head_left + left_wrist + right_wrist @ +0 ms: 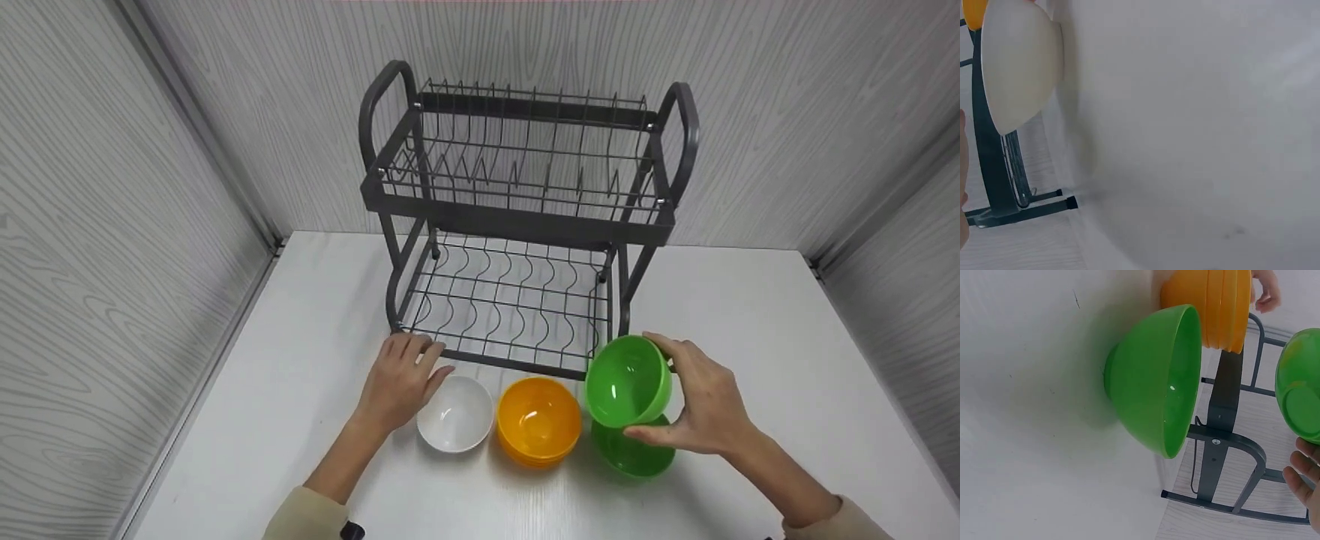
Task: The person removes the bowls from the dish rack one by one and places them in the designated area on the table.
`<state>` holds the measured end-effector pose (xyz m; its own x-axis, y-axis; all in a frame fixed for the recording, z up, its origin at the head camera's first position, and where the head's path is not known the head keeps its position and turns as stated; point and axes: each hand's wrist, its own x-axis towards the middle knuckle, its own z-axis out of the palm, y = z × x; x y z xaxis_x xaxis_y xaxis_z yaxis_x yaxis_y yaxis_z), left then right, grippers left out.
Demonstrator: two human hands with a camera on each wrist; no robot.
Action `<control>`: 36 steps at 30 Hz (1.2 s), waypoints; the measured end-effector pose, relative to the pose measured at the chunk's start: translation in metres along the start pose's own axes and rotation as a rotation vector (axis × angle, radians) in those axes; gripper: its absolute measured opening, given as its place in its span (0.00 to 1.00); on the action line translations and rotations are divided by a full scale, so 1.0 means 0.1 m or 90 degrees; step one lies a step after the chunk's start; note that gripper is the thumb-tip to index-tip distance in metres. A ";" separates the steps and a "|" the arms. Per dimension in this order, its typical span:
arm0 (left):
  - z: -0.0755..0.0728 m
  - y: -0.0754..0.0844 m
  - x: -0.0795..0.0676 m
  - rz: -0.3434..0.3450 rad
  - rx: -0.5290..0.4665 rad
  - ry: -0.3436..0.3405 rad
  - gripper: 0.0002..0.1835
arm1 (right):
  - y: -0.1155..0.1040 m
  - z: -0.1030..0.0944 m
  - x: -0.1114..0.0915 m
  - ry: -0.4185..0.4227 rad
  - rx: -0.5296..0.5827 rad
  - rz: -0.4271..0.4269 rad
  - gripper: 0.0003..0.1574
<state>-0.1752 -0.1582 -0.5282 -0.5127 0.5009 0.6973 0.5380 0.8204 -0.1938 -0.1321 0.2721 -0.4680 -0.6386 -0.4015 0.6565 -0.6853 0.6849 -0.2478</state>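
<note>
My right hand [701,401] pinches a green bowl [624,381] by its rim, thumb at the near side and fingers at the far side. That bowl is tilted and raised above a second green bowl [1148,382], which stands upright on the table. My left hand [401,379] rests at the front left corner of the dish rack's lower tier [517,364], its fingers over the frame bar. Just right of it stands a white bowl [455,415]. Between the white and green bowls is a stack of orange bowls [538,420].
A dark two-tier dish rack [525,214] stands behind the bowls, with wire slots on the upper tier and wavy wires below. Pale wood-grain panels [172,187] enclose the white table [247,420] at the back and both sides.
</note>
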 end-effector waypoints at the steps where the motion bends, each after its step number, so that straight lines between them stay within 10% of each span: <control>1: -0.01 0.03 0.02 0.002 -0.006 0.003 0.23 | 0.00 0.00 -0.01 -0.001 0.000 0.002 0.72; 19: -0.28 0.75 0.40 0.071 -0.156 0.086 0.21 | -0.04 0.00 -0.17 0.012 0.028 -0.013 0.74; 36: -0.20 1.37 0.65 0.186 -0.232 0.157 0.17 | -0.05 0.01 -0.24 0.031 0.063 -0.012 0.74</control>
<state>-0.1210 -0.0185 -0.4958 -0.1576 0.5786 0.8002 0.8550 0.4854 -0.1826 -0.1132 0.2779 -0.4832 -0.6096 -0.3815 0.6948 -0.7292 0.6137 -0.3028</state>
